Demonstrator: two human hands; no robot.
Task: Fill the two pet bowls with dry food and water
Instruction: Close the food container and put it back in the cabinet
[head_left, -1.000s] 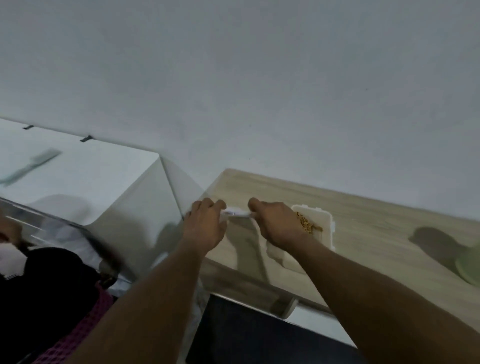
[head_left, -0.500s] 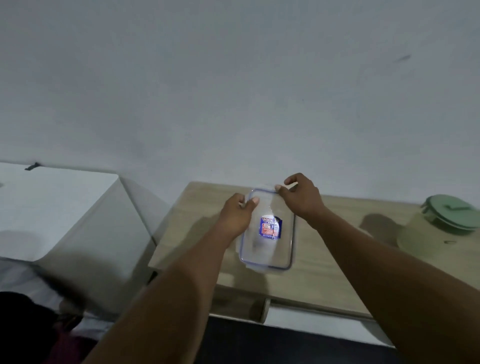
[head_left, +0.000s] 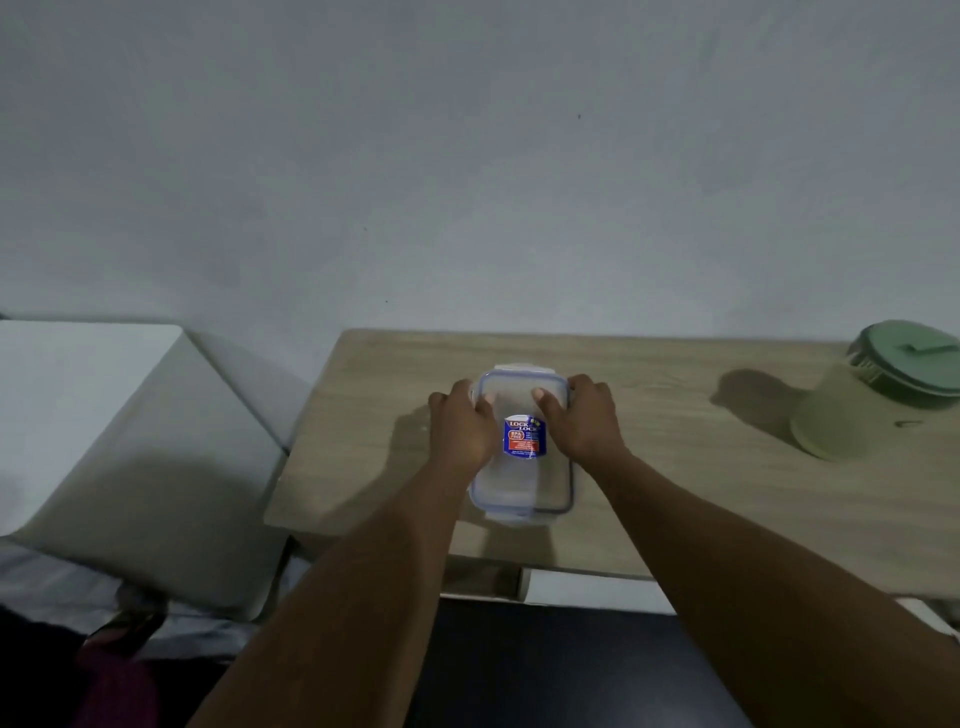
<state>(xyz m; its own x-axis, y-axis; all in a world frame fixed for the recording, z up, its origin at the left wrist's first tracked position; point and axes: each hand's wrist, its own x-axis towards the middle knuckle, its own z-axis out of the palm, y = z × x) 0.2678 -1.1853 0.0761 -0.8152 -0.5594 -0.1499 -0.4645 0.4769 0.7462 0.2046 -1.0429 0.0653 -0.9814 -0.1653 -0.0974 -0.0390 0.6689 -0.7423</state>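
A clear rectangular food container with a blue-rimmed lid (head_left: 522, 480) and a blue and red label sits on the wooden table (head_left: 675, 488). My left hand (head_left: 460, 423) holds its far left side, thumb on the lid. My right hand (head_left: 584, 421) holds its far right side, thumb also pressing on the lid. The lid lies flat on the container, and its contents are hidden under it. No pet bowl shows in view.
A green jug with a darker green lid (head_left: 878, 389) stands at the table's far right. A white cabinet (head_left: 104, 415) stands to the left of the table. A plain wall runs behind both. Dark floor lies below the table's near edge.
One second ago the container stood open with dry food showing and both hands held the lid beside it. The lid now lies on the container, and both hands have closed in on its far end.
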